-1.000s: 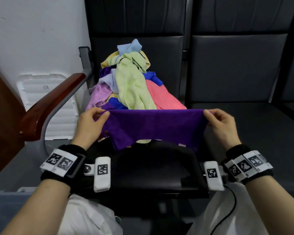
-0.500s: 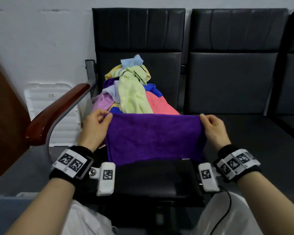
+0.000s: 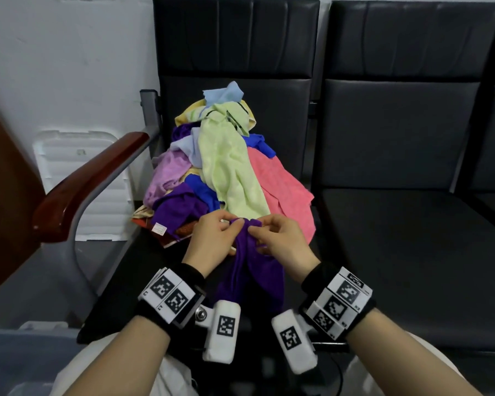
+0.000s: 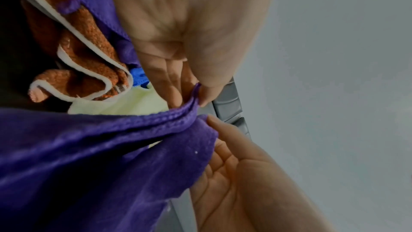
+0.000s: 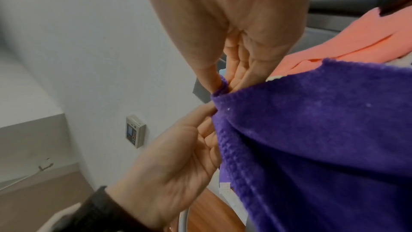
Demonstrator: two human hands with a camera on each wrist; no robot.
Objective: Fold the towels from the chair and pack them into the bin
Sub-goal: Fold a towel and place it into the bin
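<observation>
- A grey-blue bin shows at the lower left, in front of the chair; its contents are out of view.
- The towel pile lies heaped on the chair seat.
- The purple towel hangs in front of the pile, gathered at its top edge.
- The left hand and right hand meet above the seat's front; each grip pinches a top corner between thumb and fingers, the 2 corners touching.
</observation>
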